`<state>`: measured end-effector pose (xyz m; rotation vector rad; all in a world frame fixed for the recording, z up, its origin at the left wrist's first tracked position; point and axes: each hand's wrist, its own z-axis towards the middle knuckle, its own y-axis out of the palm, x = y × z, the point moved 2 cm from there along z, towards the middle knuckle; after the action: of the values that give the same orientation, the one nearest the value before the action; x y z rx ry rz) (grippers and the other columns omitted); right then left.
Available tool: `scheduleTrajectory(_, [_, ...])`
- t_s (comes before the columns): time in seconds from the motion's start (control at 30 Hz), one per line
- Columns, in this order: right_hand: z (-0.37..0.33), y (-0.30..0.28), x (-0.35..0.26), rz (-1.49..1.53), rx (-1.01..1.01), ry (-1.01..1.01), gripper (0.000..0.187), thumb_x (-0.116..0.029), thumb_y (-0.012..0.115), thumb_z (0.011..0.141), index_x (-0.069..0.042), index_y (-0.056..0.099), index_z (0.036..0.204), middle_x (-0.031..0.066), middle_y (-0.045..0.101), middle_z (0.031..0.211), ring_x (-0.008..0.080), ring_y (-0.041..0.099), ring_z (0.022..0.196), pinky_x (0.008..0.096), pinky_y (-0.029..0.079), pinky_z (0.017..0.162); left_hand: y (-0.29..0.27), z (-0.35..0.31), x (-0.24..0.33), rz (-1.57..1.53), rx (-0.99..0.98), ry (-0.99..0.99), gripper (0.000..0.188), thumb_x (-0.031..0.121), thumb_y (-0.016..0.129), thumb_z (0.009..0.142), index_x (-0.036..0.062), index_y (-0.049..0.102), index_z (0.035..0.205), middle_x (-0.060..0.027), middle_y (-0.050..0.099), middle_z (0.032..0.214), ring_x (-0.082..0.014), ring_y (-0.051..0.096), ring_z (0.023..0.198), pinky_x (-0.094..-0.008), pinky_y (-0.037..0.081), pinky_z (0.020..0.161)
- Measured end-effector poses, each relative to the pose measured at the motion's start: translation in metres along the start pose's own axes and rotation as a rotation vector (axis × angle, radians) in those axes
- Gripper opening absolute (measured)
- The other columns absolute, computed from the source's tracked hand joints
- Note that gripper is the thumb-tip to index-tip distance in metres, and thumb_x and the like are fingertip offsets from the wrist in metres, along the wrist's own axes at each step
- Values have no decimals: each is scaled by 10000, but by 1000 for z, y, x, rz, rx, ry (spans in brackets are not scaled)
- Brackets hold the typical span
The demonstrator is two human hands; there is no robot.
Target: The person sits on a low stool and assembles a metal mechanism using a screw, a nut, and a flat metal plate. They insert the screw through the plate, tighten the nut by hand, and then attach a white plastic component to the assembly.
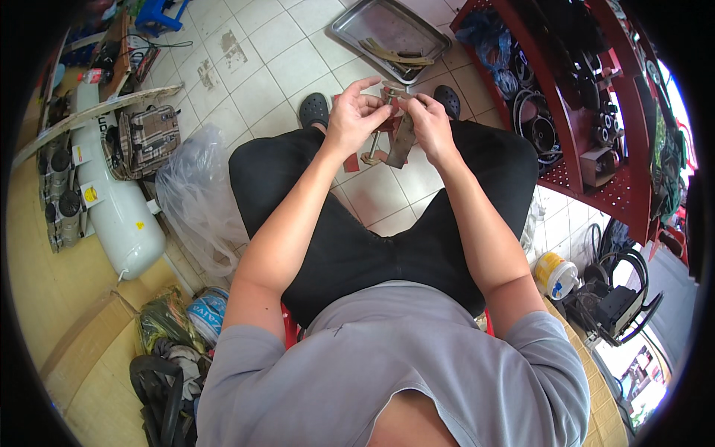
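My left hand (pixel 354 119) is beside the upper end of a metal rod (pixel 374 146), its index finger stretched forward and apart from the thumb. The thumb tip is close to the rod's top; whether it touches cannot be made out. In my right hand (pixel 430 127), thumb and fingers pinch the upper part of a flat grey metal plate (pixel 403 141). The plate hangs tilted between my knees, next to the rod. A brass-coloured fitting (pixel 370 159) sits at the rod's lower end. Red parts (pixel 351 163) show behind these pieces, partly hidden.
Ahead on the tiled floor lies a metal tray (pixel 350 28) with curved strips (pixel 395 54). A red shelf rack (pixel 573 112) stands at the right. To the left are a white tank (pixel 112 201), a plaid bag (pixel 151 138) and a clear plastic bag (pixel 197 190). A yellow-white tub (pixel 555 276) is at right.
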<state>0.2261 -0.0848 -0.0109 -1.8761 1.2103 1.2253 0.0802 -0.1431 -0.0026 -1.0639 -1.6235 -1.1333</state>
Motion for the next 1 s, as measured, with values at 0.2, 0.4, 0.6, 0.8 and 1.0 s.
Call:
scheduleTrajectory(0.2, [-1, 2, -2, -9, 9, -30, 406, -289, 595, 806, 61, 629, 1009, 93, 642, 788, 141, 578, 688, 283, 463, 641, 1, 0, -3, 162, 18, 137, 508, -53, 621, 832, -38, 432, 1302, -81, 646, 887, -125, 643, 844, -252, 533, 772])
scheduleTrajectory(0.4, [0, 0, 0, -8, 11, 11, 395, -280, 597, 806, 58, 630, 1008, 89, 633, 764, 138, 575, 677, 283, 460, 632, -3, -1, 4, 8, 32, -11, 478, -36, 641, 828, -42, 454, 1267, -60, 627, 873, -105, 625, 798, -243, 527, 751])
scheduleTrajectory(0.6, [1, 0, 2, 9, 8, -21, 398, -283, 599, 804, 59, 630, 1007, 78, 620, 745, 134, 561, 668, 282, 452, 626, 0, -1, -1, 115, 15, 55, 447, -7, 623, 854, -45, 453, 1266, -98, 647, 940, -110, 632, 817, -249, 527, 751])
scheduleTrajectory(0.8, [-2, 1, -4, -23, 19, 0, 398, -279, 600, 806, 62, 629, 1009, 76, 616, 743, 133, 571, 680, 285, 456, 629, -1, -2, -2, -72, 33, 57, 392, 28, 635, 865, -41, 491, 1223, -80, 650, 895, -92, 619, 789, -231, 524, 729])
scheduleTrajectory(1.0, [0, 0, 1, -7, 10, -13, 403, -282, 602, 806, 66, 628, 1007, 74, 612, 738, 135, 570, 681, 287, 458, 628, -2, -1, 1, 158, -22, -23, 179, 72, 637, 880, -32, 620, 1025, -54, 663, 902, -73, 602, 791, -220, 500, 703])
